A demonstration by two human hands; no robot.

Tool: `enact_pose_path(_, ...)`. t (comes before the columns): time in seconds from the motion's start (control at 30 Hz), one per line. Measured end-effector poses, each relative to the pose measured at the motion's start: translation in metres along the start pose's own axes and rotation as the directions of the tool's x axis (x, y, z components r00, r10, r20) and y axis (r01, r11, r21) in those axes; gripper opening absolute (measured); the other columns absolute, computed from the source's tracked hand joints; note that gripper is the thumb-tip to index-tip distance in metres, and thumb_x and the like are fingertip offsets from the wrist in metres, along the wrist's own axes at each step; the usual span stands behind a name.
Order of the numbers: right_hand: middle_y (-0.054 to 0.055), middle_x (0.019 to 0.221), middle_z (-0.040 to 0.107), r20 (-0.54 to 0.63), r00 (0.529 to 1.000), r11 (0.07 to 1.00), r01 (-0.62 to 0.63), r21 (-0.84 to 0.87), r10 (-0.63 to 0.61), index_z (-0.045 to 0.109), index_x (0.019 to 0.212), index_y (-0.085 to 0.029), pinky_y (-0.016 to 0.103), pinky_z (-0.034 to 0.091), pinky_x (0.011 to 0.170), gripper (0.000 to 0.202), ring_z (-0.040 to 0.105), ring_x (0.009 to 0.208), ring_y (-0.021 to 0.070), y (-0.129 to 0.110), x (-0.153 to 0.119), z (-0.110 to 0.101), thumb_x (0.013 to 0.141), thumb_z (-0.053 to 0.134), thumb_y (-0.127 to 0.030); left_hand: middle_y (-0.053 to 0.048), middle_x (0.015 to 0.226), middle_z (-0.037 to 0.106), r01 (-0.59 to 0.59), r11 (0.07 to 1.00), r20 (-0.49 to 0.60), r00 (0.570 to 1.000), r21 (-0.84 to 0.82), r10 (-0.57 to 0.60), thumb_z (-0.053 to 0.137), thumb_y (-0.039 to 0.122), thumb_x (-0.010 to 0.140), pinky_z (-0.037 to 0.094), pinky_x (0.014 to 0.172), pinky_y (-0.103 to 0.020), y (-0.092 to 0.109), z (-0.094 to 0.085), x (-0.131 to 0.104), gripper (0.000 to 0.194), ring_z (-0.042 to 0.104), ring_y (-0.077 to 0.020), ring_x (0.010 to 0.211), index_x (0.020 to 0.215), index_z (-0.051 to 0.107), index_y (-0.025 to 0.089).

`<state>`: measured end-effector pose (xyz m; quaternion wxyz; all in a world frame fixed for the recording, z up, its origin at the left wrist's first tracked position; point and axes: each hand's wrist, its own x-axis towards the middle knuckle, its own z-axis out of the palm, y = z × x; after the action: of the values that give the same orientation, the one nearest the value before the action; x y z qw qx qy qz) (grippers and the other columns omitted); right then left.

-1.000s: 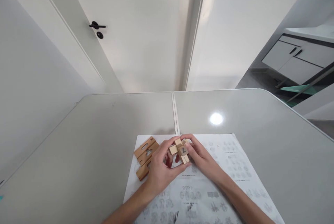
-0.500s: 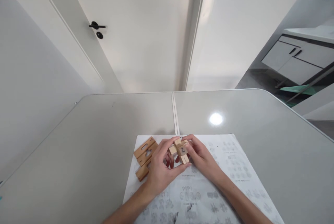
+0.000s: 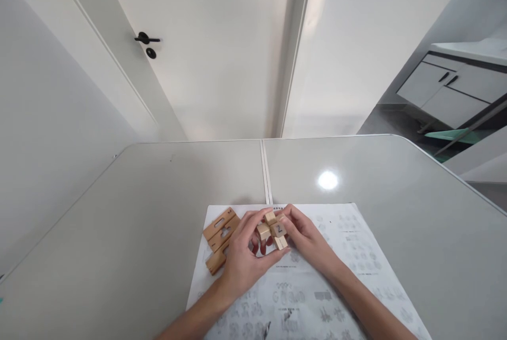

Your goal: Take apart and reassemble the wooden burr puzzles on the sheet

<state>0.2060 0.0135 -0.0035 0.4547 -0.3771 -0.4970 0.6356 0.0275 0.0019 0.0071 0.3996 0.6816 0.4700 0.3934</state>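
A wooden burr puzzle (image 3: 279, 229) of crossed, interlocked bars is held above the printed sheet (image 3: 372, 298). One bar end facing me bears a black "2". My left hand (image 3: 245, 253) grips it from the left, with thumb at the lower bar end and a forefinger at the top. From the right, my right hand (image 3: 303, 232) pinches it, thumb beside the numbered end; its other fingers are partly hidden behind. Left of my left hand, several flat slotted wooden pieces (image 3: 216, 232) lie on the sheet, partly covered by that hand.
A grey table (image 3: 138, 234) with a pale seam down its middle carries the sheet. Beyond its far edge stands a white door (image 3: 222, 65) with a black handle (image 3: 147, 38). At the right is a white cabinet (image 3: 447, 86).
The puzzle has tilted slightly in my fingers, and its bar ends sit a little differently. Both hands have stayed in nearly the same place.
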Motion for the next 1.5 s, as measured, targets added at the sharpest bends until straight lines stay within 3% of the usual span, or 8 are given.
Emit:
enact_pose_path(0.27,0.008,0.119,0.069,0.028,1.0,1.0,0.012,0.017,-0.013,0.051,0.086,-0.023,0.036,0.056,0.072,0.037,0.067,0.072,0.0168,-0.005,0.0,0.002,0.104,0.055,-0.055,0.0,0.124,0.061,-0.011,1.0,0.005,1.0,0.02,0.011,0.085,0.02,0.079,0.052,0.054,-0.021,0.001,0.0,-0.001,0.068,0.054,-0.0084,0.066,0.139,0.057,0.041)
enact_pose_path(0.7,0.005,0.105,0.07,0.03,1.0,1.0,-0.008,-0.008,0.008,0.05,0.083,-0.023,0.033,0.053,0.068,0.042,0.066,0.074,0.0181,-0.006,0.001,0.0,0.102,0.055,-0.059,0.0,0.124,0.062,-0.08,0.991,0.001,0.997,0.106,0.08,0.082,0.017,0.082,0.049,0.055,-0.021,0.003,0.001,-0.002,0.069,0.058,-0.0109,0.071,0.141,0.055,0.041)
enact_pose_path(1.0,-0.001,0.071,0.061,0.024,0.998,0.997,-0.061,-0.041,0.062,0.057,0.088,-0.022,0.031,0.048,0.065,0.044,0.061,0.065,0.0184,-0.009,0.0,0.001,0.101,0.055,-0.063,0.0,0.121,0.063,-0.121,0.971,-0.009,0.992,0.207,0.125,0.082,0.017,0.082,0.051,0.055,-0.021,0.003,0.001,-0.004,0.069,0.053,-0.0085,0.063,0.141,0.055,0.04)
enact_pose_path(1.23,-0.002,0.064,0.058,0.037,0.997,0.996,-0.07,-0.048,0.072,0.052,0.079,-0.023,0.031,0.046,0.063,0.049,0.06,0.063,0.0185,-0.011,-0.001,0.001,0.099,0.055,-0.068,-0.001,0.12,0.064,-0.192,0.948,-0.032,0.978,0.253,0.207,0.077,0.017,0.084,0.058,0.063,-0.026,0.001,0.003,-0.005,0.066,0.061,-0.0119,0.068,0.142,0.054,0.039)
enact_pose_path(1.5,-0.003,0.066,0.053,0.023,0.995,0.995,-0.095,-0.028,0.096,0.058,0.081,-0.022,0.031,0.049,0.065,0.047,0.055,0.062,0.0169,-0.007,0.0,-0.003,0.098,0.059,-0.066,-0.003,0.122,0.065,-0.2,0.926,-0.034,0.974,0.322,0.222,0.075,0.02,0.087,0.059,0.067,-0.028,-0.001,0.004,-0.007,0.061,0.066,-0.015,0.075,0.143,0.054,0.036)
